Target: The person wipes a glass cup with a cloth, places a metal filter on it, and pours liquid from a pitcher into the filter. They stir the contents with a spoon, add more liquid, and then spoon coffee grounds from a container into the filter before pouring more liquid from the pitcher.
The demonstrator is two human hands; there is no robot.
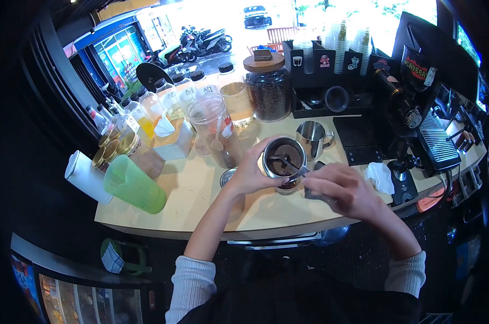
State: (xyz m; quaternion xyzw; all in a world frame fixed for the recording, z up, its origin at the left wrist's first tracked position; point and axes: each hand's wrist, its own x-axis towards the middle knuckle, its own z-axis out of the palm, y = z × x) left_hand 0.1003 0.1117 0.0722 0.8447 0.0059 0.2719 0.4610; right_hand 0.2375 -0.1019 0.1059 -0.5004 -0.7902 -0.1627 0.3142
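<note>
My left hand [249, 171] is closed around the side of a round metal container [265, 165] with dark brown contents, tilted so its mouth faces me. My right hand [348, 190] grips a spoon [297, 169], whose far end reaches inside the container. Partly hidden below the container stands a small glass [289, 187] with something dark in it. A steel milk pitcher [310, 139] stands just behind, to the right. On the left, beyond my hand, is a tall clear jar [208, 114] with a pale scoop inside.
A green pitcher [134, 186], a tissue box [170, 141] and several bottles line the left side. A jar of coffee beans [269, 92] stands at the back beside a black cup holder [320, 67]. On the right are a coffee grinder [398, 97] and a white cloth [380, 178].
</note>
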